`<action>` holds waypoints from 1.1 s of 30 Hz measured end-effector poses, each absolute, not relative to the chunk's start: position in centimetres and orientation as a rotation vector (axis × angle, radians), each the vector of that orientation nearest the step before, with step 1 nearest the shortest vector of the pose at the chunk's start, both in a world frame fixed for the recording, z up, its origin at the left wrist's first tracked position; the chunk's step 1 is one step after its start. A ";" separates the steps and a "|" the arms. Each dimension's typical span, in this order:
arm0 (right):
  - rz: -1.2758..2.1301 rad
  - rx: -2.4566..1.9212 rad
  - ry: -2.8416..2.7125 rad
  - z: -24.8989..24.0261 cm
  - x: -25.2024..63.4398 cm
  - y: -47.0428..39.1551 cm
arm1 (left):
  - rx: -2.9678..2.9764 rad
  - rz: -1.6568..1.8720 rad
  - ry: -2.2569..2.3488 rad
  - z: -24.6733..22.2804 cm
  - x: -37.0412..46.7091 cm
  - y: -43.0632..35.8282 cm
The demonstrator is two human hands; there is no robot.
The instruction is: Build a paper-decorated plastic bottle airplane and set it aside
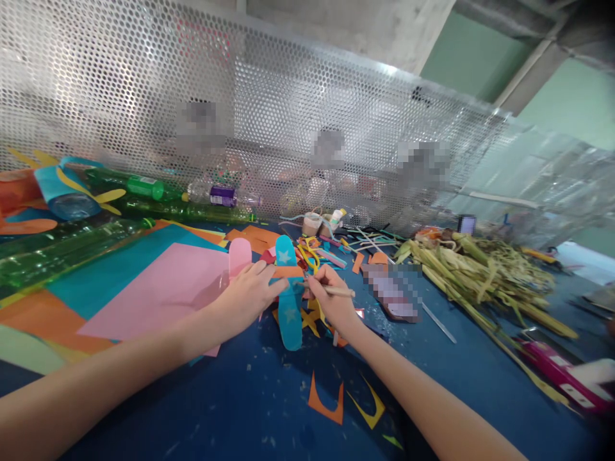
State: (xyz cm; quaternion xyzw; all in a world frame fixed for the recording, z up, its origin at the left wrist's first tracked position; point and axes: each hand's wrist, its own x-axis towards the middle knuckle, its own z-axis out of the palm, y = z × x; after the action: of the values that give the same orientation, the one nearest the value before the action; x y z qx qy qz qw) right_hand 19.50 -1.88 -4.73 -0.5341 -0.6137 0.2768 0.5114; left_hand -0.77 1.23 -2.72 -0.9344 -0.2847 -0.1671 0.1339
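Note:
My left hand (252,291) is closed round the body of a toy plane and keeps most of it hidden. The plane's blue wing (290,323) carries pale stars, an orange band (287,272) crosses it, and a rounded pink piece (239,255) stands up behind the hand. At the right side of the wing, my right hand (334,301) pinches a slim stick-like tool (340,291) with a pale wooden handle. Its tip points at the plane and is too small to make out. Yellow paper cut-outs (312,318) lie just under the wing.
Pink paper (163,294) and other coloured sheets lie at left, beside green bottles (72,250). Paper scraps (327,400) lie in front. A phone (391,294), dried husks (480,262) and a pink power strip (560,371) are at right. A perforated metal screen (288,109) stands behind.

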 end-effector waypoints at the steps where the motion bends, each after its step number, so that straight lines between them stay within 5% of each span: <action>1: 0.664 -1.287 -1.478 -4.7 19.5 -1.9 | -2.708 -0.483 -0.825 -2.7 -0.8 1.2; 33: 0.735 -1.222 -1.496 -4.8 19.1 -2.1 | -2.701 -0.494 -0.832 -3.2 -0.8 1.4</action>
State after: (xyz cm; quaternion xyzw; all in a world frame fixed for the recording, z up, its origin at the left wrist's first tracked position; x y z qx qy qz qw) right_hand 19.06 -2.14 -4.81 -0.5081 -0.6219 0.3056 0.5116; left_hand -0.78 1.41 -3.21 -0.9328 -0.2872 -0.1705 0.1357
